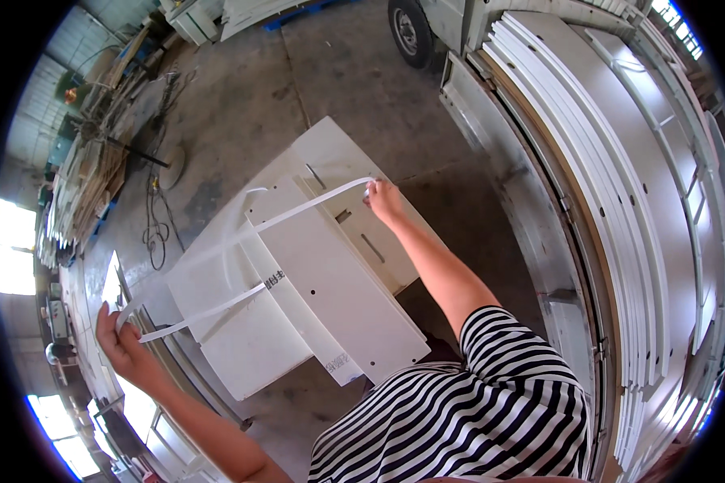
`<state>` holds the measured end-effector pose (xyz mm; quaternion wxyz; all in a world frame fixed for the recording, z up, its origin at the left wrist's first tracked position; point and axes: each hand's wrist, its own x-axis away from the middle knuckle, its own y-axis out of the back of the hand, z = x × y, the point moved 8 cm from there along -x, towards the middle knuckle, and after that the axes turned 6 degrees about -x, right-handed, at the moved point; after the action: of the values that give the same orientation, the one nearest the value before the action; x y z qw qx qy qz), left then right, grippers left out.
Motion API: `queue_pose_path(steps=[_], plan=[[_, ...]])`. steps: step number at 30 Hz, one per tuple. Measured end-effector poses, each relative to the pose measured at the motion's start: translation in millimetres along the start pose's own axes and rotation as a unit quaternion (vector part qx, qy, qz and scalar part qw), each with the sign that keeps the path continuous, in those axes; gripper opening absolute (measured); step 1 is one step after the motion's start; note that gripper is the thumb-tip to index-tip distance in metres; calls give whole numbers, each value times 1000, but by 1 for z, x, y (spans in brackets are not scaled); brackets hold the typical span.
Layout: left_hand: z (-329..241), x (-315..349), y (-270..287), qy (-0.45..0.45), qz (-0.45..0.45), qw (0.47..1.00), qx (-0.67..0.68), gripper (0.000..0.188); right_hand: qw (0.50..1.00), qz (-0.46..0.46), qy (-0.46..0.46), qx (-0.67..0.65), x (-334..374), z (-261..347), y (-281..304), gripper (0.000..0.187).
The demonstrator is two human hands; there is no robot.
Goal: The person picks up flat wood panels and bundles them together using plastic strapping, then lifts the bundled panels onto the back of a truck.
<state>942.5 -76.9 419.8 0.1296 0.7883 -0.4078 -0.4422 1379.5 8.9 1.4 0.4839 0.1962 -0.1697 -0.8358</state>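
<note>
A long white flat strap (314,204) stretches between my two hands above a stack of white panels. Its far end is pinched in my right hand (385,201), over the stack's far right edge. Out to the left, beyond the panels, my left hand (122,342) has its fingers curled round the strap. From there a second run of strap comes back to the stack's middle, by a dark printed mark. The upper white panel (330,282) has several small dark holes and lies across wider boards (258,354). What supports the stack is mostly hidden.
To my right, a truck bed's metal side (499,177) runs alongside, with many tall white panels (612,161) stacked behind it. A truck wheel (411,32) stands at the back. Piled boards (89,177) and a dark cable (157,233) lie at the left.
</note>
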Motion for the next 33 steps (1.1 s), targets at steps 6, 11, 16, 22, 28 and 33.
queue_pose_path(steps=[6,11,16,22,28,33], plan=[[0,11,-7,-25,13,1000,-6,35,999,-17,-45,-10,19,-26,-78,23],[17,17,-7,8,36,999,36,34,996,17,-53,-66,15,-36,-81,23],[34,24,-16,20,38,998,46,34,1000,15,1,-18,21,1,-68,24],[65,41,-16,3,53,999,-3,37,996,36,-19,-77,61,9,-16,26],[167,117,-44,50,93,989,-107,54,948,219,-150,-174,226,12,59,41],[287,339,-95,516,267,798,160,91,866,380,-245,-215,310,35,42,66]])
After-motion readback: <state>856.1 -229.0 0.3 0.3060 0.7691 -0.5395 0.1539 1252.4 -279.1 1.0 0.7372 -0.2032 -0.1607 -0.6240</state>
